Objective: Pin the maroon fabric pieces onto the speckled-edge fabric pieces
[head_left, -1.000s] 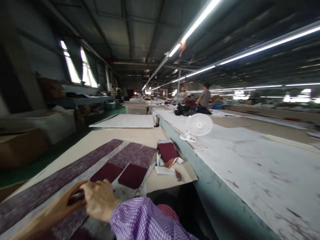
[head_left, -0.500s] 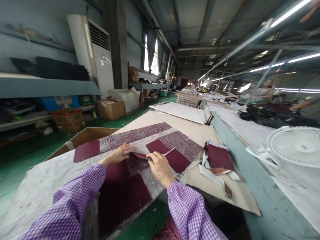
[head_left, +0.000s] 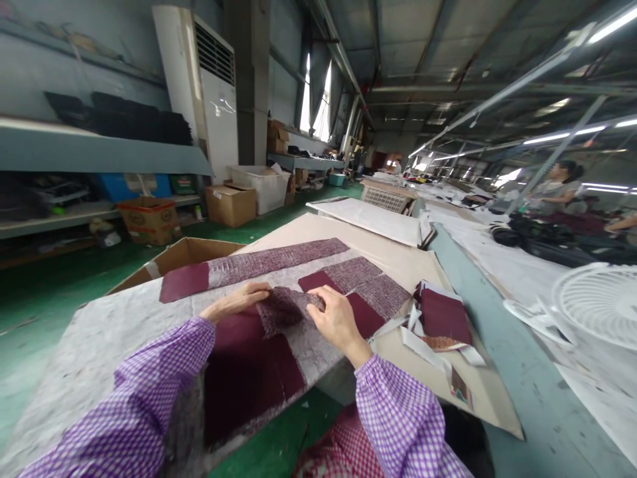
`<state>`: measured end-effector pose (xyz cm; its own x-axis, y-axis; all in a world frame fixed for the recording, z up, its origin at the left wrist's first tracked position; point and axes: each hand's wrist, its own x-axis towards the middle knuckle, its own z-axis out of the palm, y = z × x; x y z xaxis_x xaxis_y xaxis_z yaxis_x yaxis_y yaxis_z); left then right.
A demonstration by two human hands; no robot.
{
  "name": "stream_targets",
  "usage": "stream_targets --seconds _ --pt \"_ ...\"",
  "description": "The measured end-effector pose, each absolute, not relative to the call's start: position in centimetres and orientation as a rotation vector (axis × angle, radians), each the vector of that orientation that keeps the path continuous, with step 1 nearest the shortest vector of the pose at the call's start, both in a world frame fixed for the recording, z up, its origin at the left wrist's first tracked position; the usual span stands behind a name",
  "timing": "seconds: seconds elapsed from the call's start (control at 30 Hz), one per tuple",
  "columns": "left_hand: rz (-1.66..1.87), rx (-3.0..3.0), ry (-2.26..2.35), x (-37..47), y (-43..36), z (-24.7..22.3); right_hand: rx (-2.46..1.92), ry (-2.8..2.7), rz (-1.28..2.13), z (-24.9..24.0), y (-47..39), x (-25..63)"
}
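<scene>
Between my hands a speckled maroon piece of sheet material (head_left: 287, 307) is raised and bent, its mottled face showing. My left hand (head_left: 243, 299) has its fingers closed at the piece's left edge. At the other end, my right hand (head_left: 334, 317) pinches the right edge between thumb and fingers. Below them lie plain maroon pieces (head_left: 249, 392) on a pale, stained board (head_left: 124, 358). Farther back on the board is a long strip (head_left: 279, 260), plain maroon at its left end and speckled along the rest. More part-maroon, part-speckled pieces (head_left: 383, 295) lie to the right.
A stack of maroon pieces (head_left: 444, 315) with pale strips lies right of the board. Farther right stands a white fan (head_left: 604, 299) on a long table (head_left: 497, 332). An open cardboard box (head_left: 184, 255) sits by the board's left edge. Another person (head_left: 557, 189) is at the far right.
My hands have lifted and turned the speckled piece, so more of its mottled face shows. My right hand has moved slightly right. The view has shifted a little.
</scene>
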<state>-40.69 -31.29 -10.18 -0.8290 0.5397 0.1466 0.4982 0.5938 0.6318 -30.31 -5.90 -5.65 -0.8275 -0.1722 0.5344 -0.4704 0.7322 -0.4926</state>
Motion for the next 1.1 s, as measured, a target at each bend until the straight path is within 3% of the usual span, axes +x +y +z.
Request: stream_targets --seconds 0.1,0.27,0.43,0.77,1.1 --pt "1.068 0.929 2.635 -41.5 -33.5 -10.5 0.441 -2.449 0.946 -6.0 -5.3 -30.7" --pt "0.786 0.959 2.846 -43.2 -35.1 -13.4 0.467 -2.452 0.965 -6.7 -5.2 -30.5" --pt "0.811 0.94 2.976 -43.3 -34.4 -15.4 0.498 -2.47 0.953 -6.6 -5.4 -29.7" --pt "0.806 0.799 3.009 -39.9 -34.0 -13.6 0.557 -2.533 0.8 -5.8 -5.7 -28.4" --pt "1.099 0.686 3.06 -38.3 -33.9 -13.3 0.669 -2.481 0.876 -2.6 -6.3 -26.6"
